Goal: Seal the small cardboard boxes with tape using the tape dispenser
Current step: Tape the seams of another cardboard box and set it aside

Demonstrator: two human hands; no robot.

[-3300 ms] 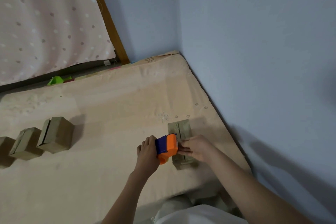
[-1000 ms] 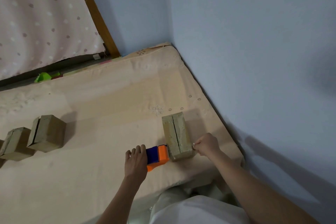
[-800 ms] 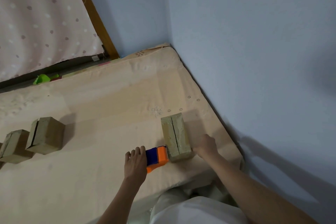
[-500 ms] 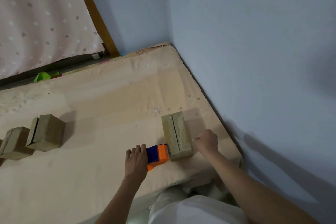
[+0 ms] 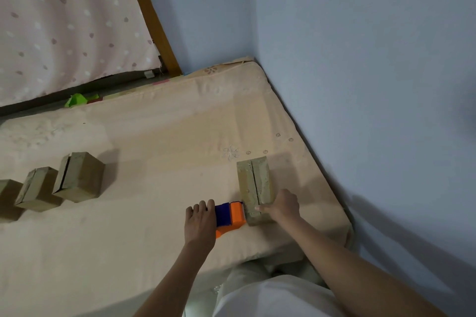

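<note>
Left hand (image 5: pixel 200 221) grips the tape dispenser (image 5: pixel 229 217); right hand (image 5: pixel 282 205) pinches the cardboard box (image 5: pixel 255 185): brace it firmly, pull tape straight along the seam.

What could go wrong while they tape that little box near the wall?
The box sits on a soft mattress, steadied only by the right hand at its near end, so it might slide or tip when the tape dispenser pushes against it. Its top flaps show a dark gap down the middle, so the tape could seal them apart or crooked. The left hand holds the dispenser beside the box's near end, where tape could snag on the right hand's thumb.
</note>
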